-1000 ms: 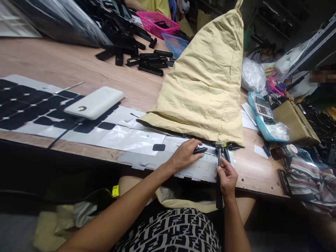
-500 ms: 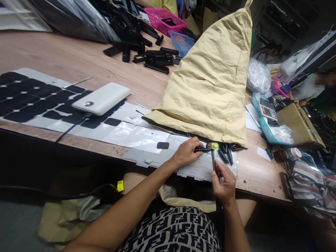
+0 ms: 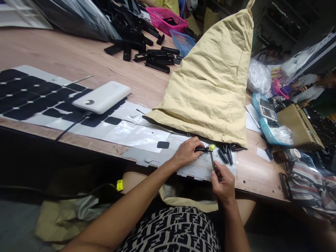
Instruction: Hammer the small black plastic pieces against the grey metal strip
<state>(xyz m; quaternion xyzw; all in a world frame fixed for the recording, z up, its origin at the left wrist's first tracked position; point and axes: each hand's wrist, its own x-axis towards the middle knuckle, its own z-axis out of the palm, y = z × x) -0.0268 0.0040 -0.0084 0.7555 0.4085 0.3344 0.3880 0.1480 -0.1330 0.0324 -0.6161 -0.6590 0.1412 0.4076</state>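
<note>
My right hand (image 3: 223, 180) is closed around the handle of a small hammer (image 3: 212, 158) with a yellow-green head. The hammer's head is at the tip of a slim black pen-like piece (image 3: 201, 149); whether they touch I cannot tell. My left hand (image 3: 187, 151) pinches that black piece low over a grey sheet (image 3: 157, 157) at the table's front edge. Just right of the hammer lie several short black tubular pieces (image 3: 223, 156), partly under the edge of a big pale-yellow cloth bag (image 3: 207, 84).
A white power bank (image 3: 102, 97) with a cable lies on sheets with black patches (image 3: 28, 92) at the left. Black plastic parts (image 3: 157, 59), a pink basket (image 3: 166, 20) and a blue basket (image 3: 182, 42) are at the back. A calculator (image 3: 267, 109) and a cardboard box (image 3: 300, 126) stand right.
The hammer's head has shifted slightly left, toward the tip of the black piece, and its handle leans more. My left hand has stayed almost in place.
</note>
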